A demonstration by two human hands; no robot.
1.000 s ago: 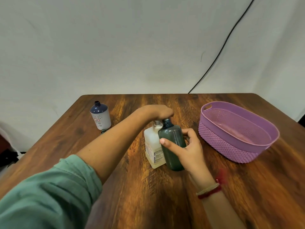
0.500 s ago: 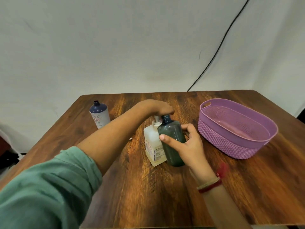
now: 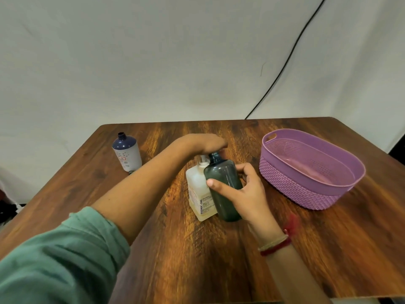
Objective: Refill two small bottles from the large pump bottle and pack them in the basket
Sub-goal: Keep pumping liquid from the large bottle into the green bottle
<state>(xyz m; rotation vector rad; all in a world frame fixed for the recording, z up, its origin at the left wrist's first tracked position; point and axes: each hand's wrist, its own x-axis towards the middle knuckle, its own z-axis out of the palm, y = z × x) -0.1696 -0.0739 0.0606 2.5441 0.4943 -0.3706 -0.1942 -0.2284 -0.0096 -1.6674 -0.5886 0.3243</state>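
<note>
Wooden table (image 3: 197, 270) set against a plain white wall (image 3: 153, 62).

- 1 pump bottle (image 3: 196, 189): pale liquid, printed label, upright near the table's middle.
- 1 dark green bottle (image 3: 221, 174): small, uncapped, close to upright, touching the pump bottle's right side, mouth beside the spout.
- 1 blue-and-white bottle (image 3: 127, 154): small, uncapped, upright at far left, well apart from the others.
- 1 purple basket (image 3: 295, 189): on the table at right.
- Left hand (image 3: 206, 143): palm down on the pump head, fingers laid over it, gripping nothing.
- Right hand (image 3: 247, 194): thumb and fingers wrapped round the dark green bottle.
- 1 green sleeve (image 3: 65, 260) on the left arm, 1 red wristband (image 3: 276, 246) on the right.
</note>
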